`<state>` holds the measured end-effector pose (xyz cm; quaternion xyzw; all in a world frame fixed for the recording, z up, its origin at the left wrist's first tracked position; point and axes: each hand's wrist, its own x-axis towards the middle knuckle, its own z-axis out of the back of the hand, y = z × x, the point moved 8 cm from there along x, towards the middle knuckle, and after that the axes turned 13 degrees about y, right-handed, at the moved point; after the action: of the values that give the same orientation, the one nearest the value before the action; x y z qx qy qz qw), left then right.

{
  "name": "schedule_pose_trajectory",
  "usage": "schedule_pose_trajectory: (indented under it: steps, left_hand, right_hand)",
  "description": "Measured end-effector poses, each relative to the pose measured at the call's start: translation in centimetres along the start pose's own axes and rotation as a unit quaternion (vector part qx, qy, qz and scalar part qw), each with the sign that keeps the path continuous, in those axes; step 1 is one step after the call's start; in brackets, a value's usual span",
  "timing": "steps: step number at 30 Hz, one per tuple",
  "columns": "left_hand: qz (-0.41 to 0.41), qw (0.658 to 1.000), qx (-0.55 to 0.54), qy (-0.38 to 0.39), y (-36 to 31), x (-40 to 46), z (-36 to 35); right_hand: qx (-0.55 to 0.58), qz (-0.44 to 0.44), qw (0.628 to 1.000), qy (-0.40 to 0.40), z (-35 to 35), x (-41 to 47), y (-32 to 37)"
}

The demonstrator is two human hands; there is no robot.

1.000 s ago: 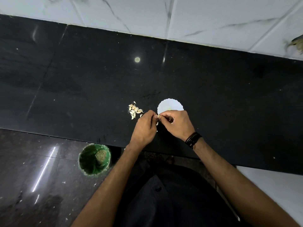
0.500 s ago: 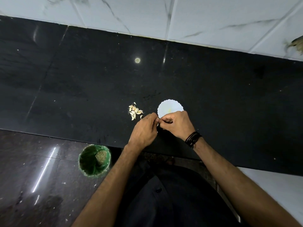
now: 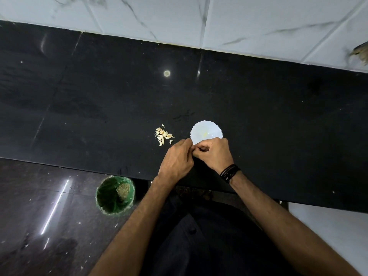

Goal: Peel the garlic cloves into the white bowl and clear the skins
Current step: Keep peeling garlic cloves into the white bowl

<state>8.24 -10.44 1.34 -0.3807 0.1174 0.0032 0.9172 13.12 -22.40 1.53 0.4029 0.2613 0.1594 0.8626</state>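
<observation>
A small pile of unpeeled garlic cloves [image 3: 162, 134] lies on the black counter [image 3: 99, 108]. To its right stands a white scalloped bowl [image 3: 206, 132] with a pale clove inside. My left hand [image 3: 177, 158] and my right hand [image 3: 215, 152] meet fingertip to fingertip just in front of the bowl's near rim. Both have curled fingers that pinch something small between them, most likely a garlic clove, which the fingers hide. My right hand covers the bowl's near edge.
A green bin [image 3: 115, 194] with scraps inside stands on the dark floor, below the counter's front edge and left of my body. White marbled wall tiles [image 3: 179, 16] run behind the counter. A dark wristband [image 3: 230, 172] circles my right wrist.
Both hands stay pinched together in front of the bowl and have shifted only slightly. The garlic pile and the bowl have not moved.
</observation>
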Motion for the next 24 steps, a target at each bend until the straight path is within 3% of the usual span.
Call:
schedule_pose_trajectory:
  steps: [13, 16, 19, 24]
  left_hand:
    - [-0.014, 1.0, -0.02, -0.002, 0.5, -0.1, -0.3]
    - [-0.008, 0.999, -0.04, -0.014, 0.8, -0.1, -0.2]
    - [0.006, 0.994, -0.104, -0.032, 1.4, -0.3, 0.2]
    - [0.019, 0.977, -0.208, -0.037, 1.9, -0.5, 0.2]
  right_hand:
    - [0.046, -0.05, 0.997, -0.033, 0.1, -0.6, -0.3]
    - [0.128, -0.08, 0.988, -0.014, -0.3, -0.5, -1.0]
    - [0.264, -0.119, 0.957, 0.023, -1.0, -0.5, -1.6]
    - [0.375, -0.139, 0.915, 0.052, -1.5, -0.6, -1.6]
